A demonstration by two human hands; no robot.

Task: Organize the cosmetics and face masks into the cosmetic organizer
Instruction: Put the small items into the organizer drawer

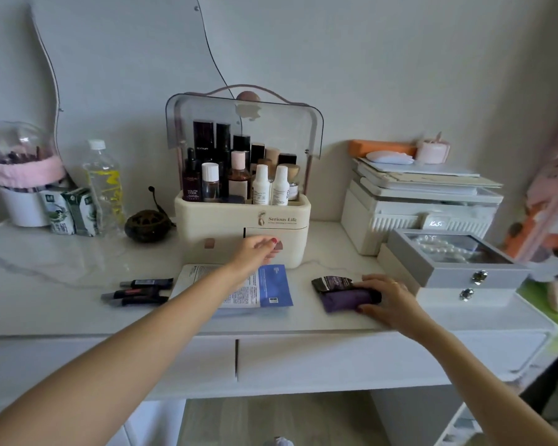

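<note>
- On white marble-look vanity top (62, 268), against a plain pale wall: cream plastic cosmetic organizer (242, 217) at 12 o'clock, smoky clear lid raised, top tray packed with upright bottles.
- Left hand (255, 251) at the organizer's lower right drawer front, fingers curled onto its pink pull; grip itself partly hidden.
- White-and-blue face mask sachets (255, 289) lie flat just in front of the organizer, under the left forearm.
- Right hand (388, 296) at 2 o'clock, fingers wrapped over dark purple sachets (345, 292) lying on the top.
- Three dark lipstick tubes (139, 291) at 10 o'clock, side by side.
- Grey jewellery box (455, 268) at 3 o'clock, white storage box behind it.
- Clear water bottle (105, 188), milk cartons, brush holder at far left.
- White desk drawers (335, 358) below the edge.
</note>
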